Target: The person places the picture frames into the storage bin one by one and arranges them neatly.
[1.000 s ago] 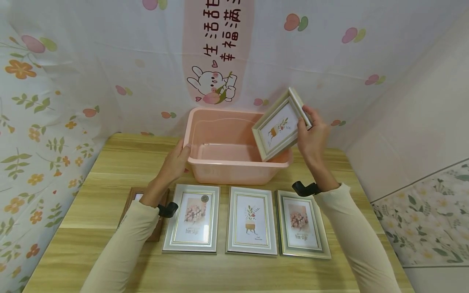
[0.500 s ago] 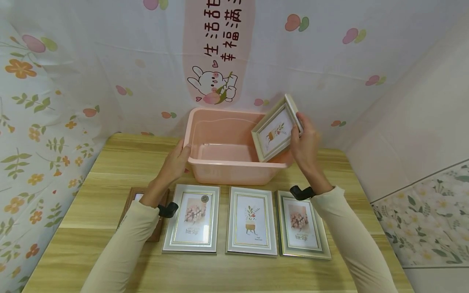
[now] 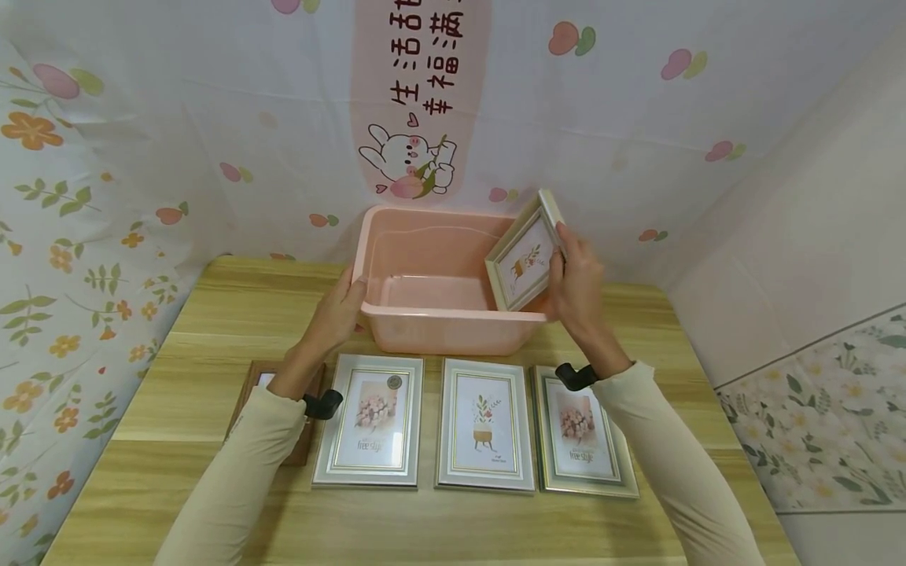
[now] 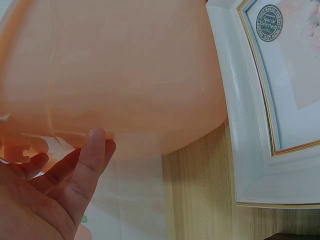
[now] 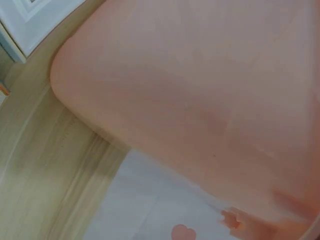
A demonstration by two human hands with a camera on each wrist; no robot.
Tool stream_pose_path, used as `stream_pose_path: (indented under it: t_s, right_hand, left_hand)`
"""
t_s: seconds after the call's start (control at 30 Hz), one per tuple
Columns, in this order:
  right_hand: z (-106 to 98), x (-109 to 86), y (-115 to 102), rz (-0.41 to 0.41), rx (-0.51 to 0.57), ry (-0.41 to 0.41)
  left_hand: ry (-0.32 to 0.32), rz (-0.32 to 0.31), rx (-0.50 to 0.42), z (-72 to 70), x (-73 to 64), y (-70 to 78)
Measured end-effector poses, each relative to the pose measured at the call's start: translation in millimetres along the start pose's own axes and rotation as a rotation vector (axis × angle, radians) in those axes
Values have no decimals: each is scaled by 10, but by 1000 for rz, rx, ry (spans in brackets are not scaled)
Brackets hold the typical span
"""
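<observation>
A pink plastic basin [image 3: 456, 334] stands on the wooden table against the back cloth. At its left rim my left hand [image 3: 336, 314] grips the edge, thumb on the outer side; the left wrist view shows the thumb and fingers [image 4: 92, 150] at the wall. My right hand [image 3: 580, 287] holds a cream picture frame [image 3: 525, 263] with a plant drawing by its right side. The frame is tilted, its lower part inside the basin and its top corner above the rim. In the right wrist view the basin wall [image 5: 175, 100] fills most of the picture and the held frame is hidden.
In front of the basin lie a silver frame with a flower picture [image 3: 368, 420], a silver frame with a plant drawing [image 3: 484, 424] and another flower-picture frame [image 3: 586, 432]. A brown frame [image 3: 300, 444] is partly under the left forearm. A printed cloth [image 3: 623, 102] hangs behind.
My right hand has moved left and lowered the tilted picture frame further into the basin. My left hand has stayed on the basin's rim.
</observation>
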State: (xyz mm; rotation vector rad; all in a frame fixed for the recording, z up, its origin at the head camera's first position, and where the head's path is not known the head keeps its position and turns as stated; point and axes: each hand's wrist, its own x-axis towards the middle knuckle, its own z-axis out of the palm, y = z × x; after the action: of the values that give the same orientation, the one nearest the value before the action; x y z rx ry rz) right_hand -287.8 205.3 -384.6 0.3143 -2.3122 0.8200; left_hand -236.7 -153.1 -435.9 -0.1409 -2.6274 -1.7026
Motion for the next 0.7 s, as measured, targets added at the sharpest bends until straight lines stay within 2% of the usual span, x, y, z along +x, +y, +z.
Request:
stream_pose_path:
  t_s: [0.27, 0.7]
  right_hand:
    - [47, -66, -2, -31, -64, -51]
    - [97, -107, -33, 14, -124, -115]
  left_hand:
    - [-5, 2, 0, 4, 9, -1]
    - [-10, -9, -11, 5, 4, 5]
